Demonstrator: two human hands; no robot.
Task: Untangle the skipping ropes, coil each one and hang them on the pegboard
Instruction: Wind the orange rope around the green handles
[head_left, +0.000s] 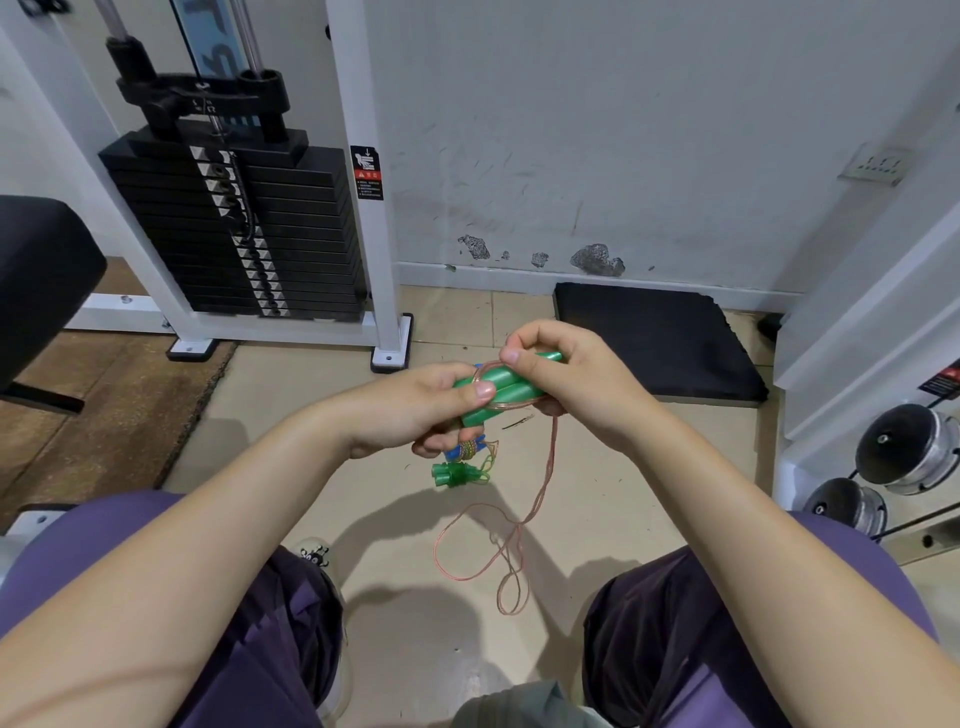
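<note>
**Skipping rope, green handles, pink cord, held in both hands**

Green handles: two, laid side by side, held above the floor between the person's knees. Pink cord: a few turns wound round the handles; the rest hangs below them in loose loops that cross one another low down.

Left hand: fingers curled round the near ends of the green handles, thumb pressing on the wound cord. The same hand also holds a second bundle just below the handles: blue handles wrapped in yellowish cord, with a translucent green piece hanging beneath.

Right hand: closed over the far ends of the green handles, thumb and forefinger pinching the cord at the turns.

Black mat: on the floor beyond the handles, to the right, against the wall. Weight stack: black plates in a white frame, beyond the handles to the left. Dumbbells: on a rack, right of the handles.
</note>
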